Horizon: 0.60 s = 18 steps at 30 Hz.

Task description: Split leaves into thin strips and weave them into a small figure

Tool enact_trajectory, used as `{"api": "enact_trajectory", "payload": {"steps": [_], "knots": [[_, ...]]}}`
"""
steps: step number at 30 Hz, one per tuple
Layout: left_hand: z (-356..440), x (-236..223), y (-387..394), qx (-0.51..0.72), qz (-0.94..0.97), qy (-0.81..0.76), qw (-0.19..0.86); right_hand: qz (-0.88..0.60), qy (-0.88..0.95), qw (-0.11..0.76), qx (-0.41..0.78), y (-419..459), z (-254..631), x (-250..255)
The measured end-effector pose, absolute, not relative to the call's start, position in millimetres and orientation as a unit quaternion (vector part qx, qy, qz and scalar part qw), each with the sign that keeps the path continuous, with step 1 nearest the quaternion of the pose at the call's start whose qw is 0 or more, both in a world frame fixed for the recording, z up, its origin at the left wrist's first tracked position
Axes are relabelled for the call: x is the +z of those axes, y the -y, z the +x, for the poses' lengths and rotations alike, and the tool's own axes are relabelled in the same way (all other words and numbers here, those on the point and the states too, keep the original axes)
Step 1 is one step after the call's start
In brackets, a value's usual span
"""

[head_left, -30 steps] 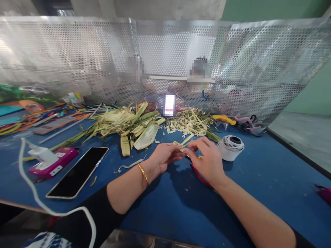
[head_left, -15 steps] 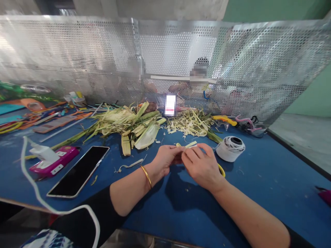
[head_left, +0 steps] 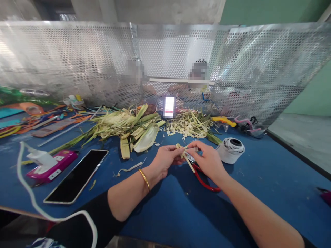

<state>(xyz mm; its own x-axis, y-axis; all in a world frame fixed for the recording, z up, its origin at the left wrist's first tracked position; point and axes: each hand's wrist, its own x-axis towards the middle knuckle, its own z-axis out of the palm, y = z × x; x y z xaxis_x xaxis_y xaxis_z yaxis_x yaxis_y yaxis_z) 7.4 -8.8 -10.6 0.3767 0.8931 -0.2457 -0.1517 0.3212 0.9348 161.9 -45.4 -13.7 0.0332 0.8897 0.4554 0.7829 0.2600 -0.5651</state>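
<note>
Left hand [head_left: 165,159]: nearly closed, thumb and forefinger pinching a folded pale plant strip, the other fingers curled below.
Right hand [head_left: 210,162]: thumb and forefinger close together right beside the left fingertips, apparently at the strip too; what exactly they have pinched is hard to make out.
Pale strip [head_left: 190,164]: up between the two hands, looped at the top, one flat tail slanting down over the scissors. It looks very light, thin and pliable, fibrous along its length; I'd judge it springy at the fold and liable to split or crease if twisted hard.
Where to hold: at the crossing below the loop, a flat, gentle pinch, with the tail as second hold; squeezing the loop itself would probably flatten it.
Scissors [head_left: 207,186]: red handles below the right hand, metal near its fingers; whether that hand bears any of their weight, I can't tell.
Spool [head_left: 229,155]: white, dark-cored, upright on the blue table [head_left: 165,210], just beyond the right wrist.
Leafy heap [head_left: 116,122]: broad green-yellow pieces past the left hand, with a pile of shreds [head_left: 190,125] beside it.
Phone [head_left: 77,175]: dark-screened, left of the left forearm, near a magenta power strip [head_left: 53,167].
</note>
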Motion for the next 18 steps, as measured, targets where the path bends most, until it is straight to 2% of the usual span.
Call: {"api": "enact_trajectory", "payload": {"steps": [2, 10, 15, 18], "knots": [[6.9, -10.8, 8.2, 0.37, 0.444, -0.42, 0.7, -0.591, 0.715, 0.369, 0.056, 46.9, 158.8, -14.2], [2.9, -2.4, 8.2, 0.341, 0.47, -0.422, 0.696, -0.577, 0.718, 0.388, -0.029, 51.2, 156.9, -15.9], [1.0, -3.5, 6.2, 0.332, 0.498, -0.4, 0.694, -0.575, 0.738, 0.342, -0.084, 46.9, 160.8, -19.9], [1.2, -5.1, 3.4, 0.35, 0.474, -0.407, 0.698, -0.541, 0.76, 0.322, -0.165, 46.6, 161.4, -17.9]]}}
